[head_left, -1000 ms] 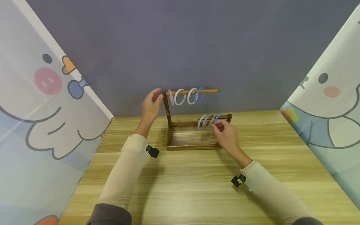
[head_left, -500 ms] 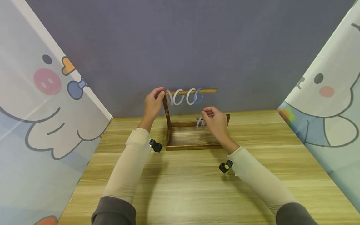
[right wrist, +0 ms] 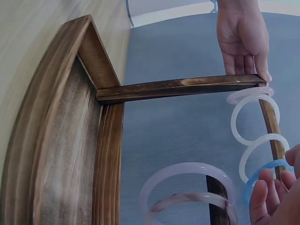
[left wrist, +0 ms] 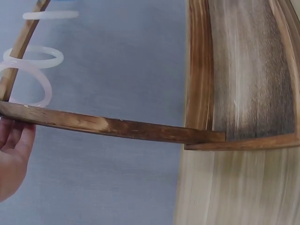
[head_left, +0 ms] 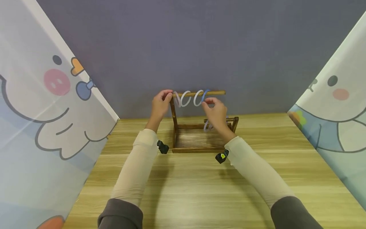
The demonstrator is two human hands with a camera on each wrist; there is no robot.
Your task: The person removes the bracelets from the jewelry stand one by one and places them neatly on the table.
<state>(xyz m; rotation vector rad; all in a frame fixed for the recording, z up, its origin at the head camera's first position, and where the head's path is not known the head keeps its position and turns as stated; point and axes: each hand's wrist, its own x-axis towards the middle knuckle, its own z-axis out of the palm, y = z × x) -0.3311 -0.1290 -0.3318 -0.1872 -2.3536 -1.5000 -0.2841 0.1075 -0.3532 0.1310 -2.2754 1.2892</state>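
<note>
A wooden bangle rack (head_left: 197,150) stands on the table with a high rod and a lower one. My left hand (head_left: 160,106) grips the top of its left post (right wrist: 178,86). On the high rod (head_left: 215,93) hang a pale pink bangle (right wrist: 243,96), two white bangles (head_left: 185,98) and a blue bangle (head_left: 206,92). My right hand (head_left: 217,114) pinches the blue bangle at its lower edge. Below, a lavender bangle (right wrist: 187,168) and a mottled bangle (right wrist: 187,198) hang on the lower rod, partly hidden behind my right hand in the head view.
The wood-grain table (head_left: 186,190) extends in front of the rack. A grey panel (head_left: 194,47) rises close behind it. Panels with cartoon figures flank the table on the left (head_left: 34,121) and right (head_left: 326,101).
My right hand has moved up and left from the bangles on the lower rod to the blue bangle on the high rod. My left hand has moved in from beside the post to its top.
</note>
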